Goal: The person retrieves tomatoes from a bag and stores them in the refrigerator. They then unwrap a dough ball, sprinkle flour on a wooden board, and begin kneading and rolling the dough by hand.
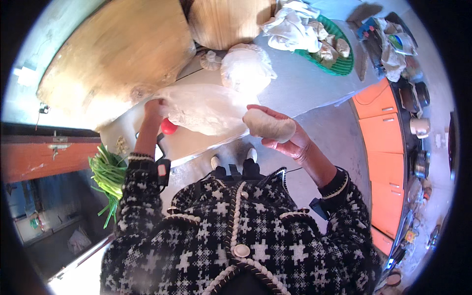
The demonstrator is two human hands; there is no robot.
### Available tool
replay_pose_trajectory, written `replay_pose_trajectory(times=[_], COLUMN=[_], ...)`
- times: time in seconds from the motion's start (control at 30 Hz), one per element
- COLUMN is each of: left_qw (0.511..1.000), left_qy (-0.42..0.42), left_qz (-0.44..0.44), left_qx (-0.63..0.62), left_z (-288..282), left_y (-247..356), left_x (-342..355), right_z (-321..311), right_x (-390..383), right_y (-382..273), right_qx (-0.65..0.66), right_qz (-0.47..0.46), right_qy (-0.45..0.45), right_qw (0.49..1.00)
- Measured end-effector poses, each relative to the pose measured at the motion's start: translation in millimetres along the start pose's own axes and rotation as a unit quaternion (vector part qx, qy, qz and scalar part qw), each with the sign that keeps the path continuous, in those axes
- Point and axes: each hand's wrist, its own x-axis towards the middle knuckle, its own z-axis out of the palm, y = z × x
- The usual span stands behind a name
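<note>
A pale bun [269, 125] sits gripped between the right hand's [297, 143] thumb and fingers, near the surface's [309, 91] front edge. The left hand [154, 108] pinches a plastic bag [209, 110] alongside. A loose grip could drop the bun floorward; a slackening bag might nudge the red tomato [168, 127].

The left hand [154, 109] has its grip on the left end of a translucent plastic bag [206, 109] over the bench [300, 93]. At the bag's right end, the right hand [294, 142] holds a pale, oblong, dough-like piece [269, 125]. A red round object [168, 127] shows at the bag's near left edge; beyond the bag are a white bundle [246, 69] and, farther right, a green basket [341, 68].
</note>
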Motion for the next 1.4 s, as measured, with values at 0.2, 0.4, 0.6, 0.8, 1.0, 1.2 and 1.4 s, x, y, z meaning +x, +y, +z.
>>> replay_pose_trajectory(times=[0.2, 0.4, 0.6, 0.8, 1.0, 1.2, 1.4], left_qw=[0.998, 0.782, 0.991, 0.901, 0.911, 0.942, 0.956], left_qy=[-0.048, 0.2, -0.041, -0.25, -0.178, -0.097, 0.044], left_qz=[-0.03, 0.099, 0.098, -0.096, -0.157, -0.103, -0.106], left_qx=[0.018, 0.582, 0.082, -0.342, -0.337, -0.306, -0.269], left_z=[-20.9, -26.3, 99.9, 209.0, 188.0, 149.0, 137.4], left_y=[3.4, 49.6, 91.6, 75.0, 53.3, 37.8, 54.5], left_x=[-11.9, -39.3, -88.3, -119.0, -112.5, -115.9, -136.8], right_z=[2.2, -10.0, -15.2, -15.6, -87.0, -186.8, -242.6], right_x=[-0.9, 9.4, 36.9, 44.9, 1.7, -18.2, 11.2], right_y=[-11.5, -12.1, -5.0, 10.8, -46.1, -165.2, -241.9], right_qx=[0.217, 0.272, -0.2, -0.643, -0.415, -0.139, 0.123], right_qz=[-0.1, -0.112, -0.264, -0.252, -0.243, -0.33, -0.41], right_qy=[0.05, 0.035, 0.269, 0.132, 0.276, 0.398, 0.309], right_qw=[0.97, 0.955, 0.904, 0.711, 0.832, 0.845, 0.849])
